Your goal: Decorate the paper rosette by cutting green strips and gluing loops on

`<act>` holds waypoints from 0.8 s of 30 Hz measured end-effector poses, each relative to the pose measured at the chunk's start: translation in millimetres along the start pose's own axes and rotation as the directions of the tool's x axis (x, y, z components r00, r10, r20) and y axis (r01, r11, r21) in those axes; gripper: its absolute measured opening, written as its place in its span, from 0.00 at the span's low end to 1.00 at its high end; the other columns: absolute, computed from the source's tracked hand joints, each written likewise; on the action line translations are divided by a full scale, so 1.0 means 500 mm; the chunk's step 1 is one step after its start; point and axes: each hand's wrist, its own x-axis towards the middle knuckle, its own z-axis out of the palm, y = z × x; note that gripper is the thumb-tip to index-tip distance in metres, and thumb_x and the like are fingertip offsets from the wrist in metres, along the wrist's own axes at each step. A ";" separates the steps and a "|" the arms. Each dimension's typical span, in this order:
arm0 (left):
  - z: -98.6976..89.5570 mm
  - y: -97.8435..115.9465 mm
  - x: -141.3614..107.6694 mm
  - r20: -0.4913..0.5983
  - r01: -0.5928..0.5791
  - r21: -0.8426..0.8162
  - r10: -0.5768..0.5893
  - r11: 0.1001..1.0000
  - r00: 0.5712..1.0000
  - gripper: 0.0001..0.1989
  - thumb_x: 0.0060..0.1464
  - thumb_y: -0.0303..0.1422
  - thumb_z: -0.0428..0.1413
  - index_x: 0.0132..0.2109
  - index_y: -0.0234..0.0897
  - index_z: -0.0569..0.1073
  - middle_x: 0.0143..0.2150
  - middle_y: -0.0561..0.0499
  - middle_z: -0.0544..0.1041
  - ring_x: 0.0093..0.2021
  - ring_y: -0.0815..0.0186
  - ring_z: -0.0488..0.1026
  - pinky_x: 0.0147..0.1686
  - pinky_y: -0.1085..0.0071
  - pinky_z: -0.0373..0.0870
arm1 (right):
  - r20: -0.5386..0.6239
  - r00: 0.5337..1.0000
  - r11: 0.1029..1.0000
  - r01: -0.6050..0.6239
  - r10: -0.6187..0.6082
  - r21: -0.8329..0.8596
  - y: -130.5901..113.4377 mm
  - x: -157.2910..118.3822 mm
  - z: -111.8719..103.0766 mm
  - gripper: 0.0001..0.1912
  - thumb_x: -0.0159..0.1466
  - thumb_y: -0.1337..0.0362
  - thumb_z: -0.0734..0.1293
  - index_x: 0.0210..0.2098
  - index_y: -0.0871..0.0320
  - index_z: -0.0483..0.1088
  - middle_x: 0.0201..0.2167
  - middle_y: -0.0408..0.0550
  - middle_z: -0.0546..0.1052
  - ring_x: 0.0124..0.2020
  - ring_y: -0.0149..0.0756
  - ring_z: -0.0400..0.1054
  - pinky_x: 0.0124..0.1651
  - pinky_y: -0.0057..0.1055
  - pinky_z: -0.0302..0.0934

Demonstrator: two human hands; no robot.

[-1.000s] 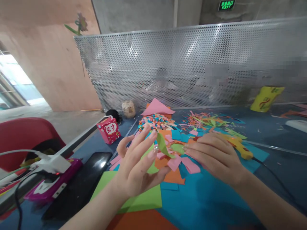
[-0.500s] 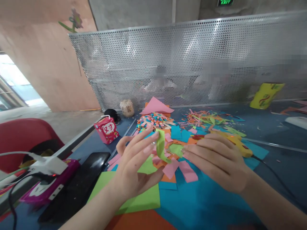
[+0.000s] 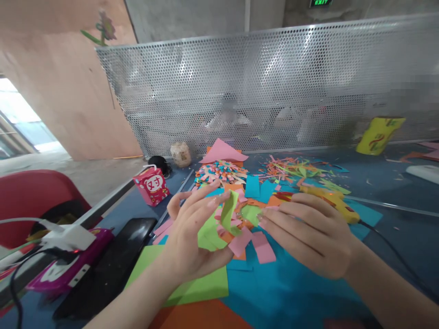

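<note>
Between my hands is a paper flower [image 3: 249, 214] with a green middle, an orange ring and pink strips around it. A curled green paper strip [image 3: 227, 215] stands up at its left side. My left hand [image 3: 188, 237] has its fingers spread, with the index fingertip against the green strip and the thumb by a pink strip [image 3: 240, 241]. My right hand [image 3: 308, 230] has its fingers closed together, pinching the flower's right edge; its thumb is hidden. A yellow glue gun [image 3: 338, 205] with a black cord lies behind my right hand.
Blue [image 3: 284, 292], green [image 3: 202, 288] and orange [image 3: 202, 316] sheets cover the table. Behind are a fringed paper piece [image 3: 221, 172], paper shreds [image 3: 291, 168] and a perforated metal screen [image 3: 212, 73]. To the left are a phone [image 3: 113, 265], a purple power strip [image 3: 65, 269] and a red carton [image 3: 152, 186].
The paper flower has turned slightly, its lower pink strips shifting left. The green strip's top now leans right. Both hands stay nearly in place.
</note>
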 end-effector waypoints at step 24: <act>-0.008 -0.002 -0.002 0.027 -0.074 -0.086 0.077 0.994 0.997 0.24 0.38 0.19 0.55 0.44 0.40 0.61 0.30 0.53 0.74 0.38 0.61 0.71 0.43 0.58 0.55 | 0.027 0.999 0.999 -0.021 0.022 -0.040 0.010 0.005 -0.009 0.09 0.58 0.73 0.60 0.36 0.63 0.70 0.34 0.48 0.76 0.36 0.36 0.67 0.39 0.38 0.62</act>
